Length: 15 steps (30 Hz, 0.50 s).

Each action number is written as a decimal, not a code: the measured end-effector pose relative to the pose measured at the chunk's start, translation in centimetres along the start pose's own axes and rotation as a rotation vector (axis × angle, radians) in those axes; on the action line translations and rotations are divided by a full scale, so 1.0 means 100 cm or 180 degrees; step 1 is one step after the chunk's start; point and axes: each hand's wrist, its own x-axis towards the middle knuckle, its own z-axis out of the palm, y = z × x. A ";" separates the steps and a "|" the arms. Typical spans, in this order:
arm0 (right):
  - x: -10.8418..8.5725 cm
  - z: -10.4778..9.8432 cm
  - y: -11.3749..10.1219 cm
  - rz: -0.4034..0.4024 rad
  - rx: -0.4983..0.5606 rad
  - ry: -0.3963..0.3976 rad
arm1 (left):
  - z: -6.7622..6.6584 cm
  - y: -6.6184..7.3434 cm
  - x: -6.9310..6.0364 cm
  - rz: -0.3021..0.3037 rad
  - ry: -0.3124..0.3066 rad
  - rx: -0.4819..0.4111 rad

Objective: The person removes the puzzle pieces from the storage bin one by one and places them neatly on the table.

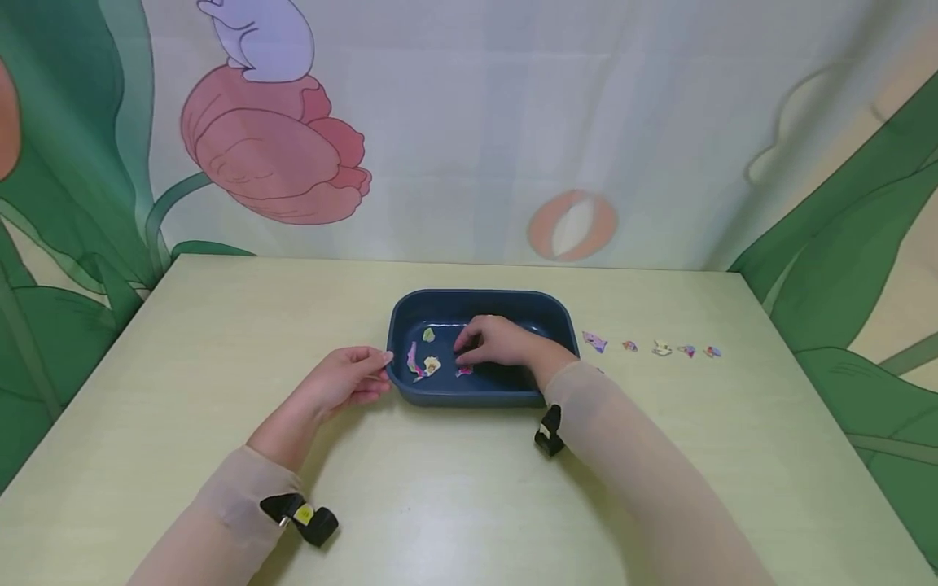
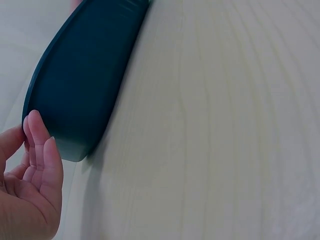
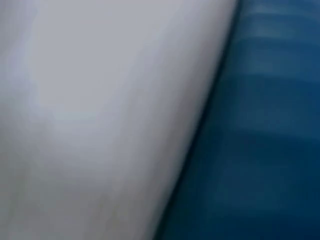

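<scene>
Left hand (image 2: 34, 182) pinches tray (image 2: 82, 80) rim; head view, unlike right wrist, shows right hand (image 1: 498, 340), grip unclear.

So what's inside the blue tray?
In the blue tray, small colorful pieces lie in the left half, with the right hand inside too. Whatever that hand covers can't be seen.

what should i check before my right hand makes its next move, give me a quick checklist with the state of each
1. Tray steadied: ok, the left hand pinches its left rim.
2. Right hand inside the tray: ok, it reaches in over the right-hand side.
3. Piece in the right hand's grip: cannot tell, the fingertips hide it.
4. Fingertips visible in the right wrist view: not ok, they are out of frame.
5. Row of small pieces away from the right hand: ok, it lies on the table, right of the tray.
</scene>
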 end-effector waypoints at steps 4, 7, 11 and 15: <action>-0.008 -0.007 0.004 0.0057 0.0015 -0.0162 | 0.003 0.002 0.001 0.0005 -0.0034 0.0073; -0.011 -0.009 0.006 0.0018 -0.0047 -0.0334 | 0.005 0.003 0.001 -0.0014 -0.0057 0.0112; -0.009 -0.005 0.005 -0.0165 -0.0136 -0.0213 | 0.005 0.002 0.000 -0.0039 -0.0035 0.0101; -0.005 0.001 0.004 -0.0282 -0.0266 0.0049 | 0.004 0.002 -0.001 -0.0048 -0.0034 0.0065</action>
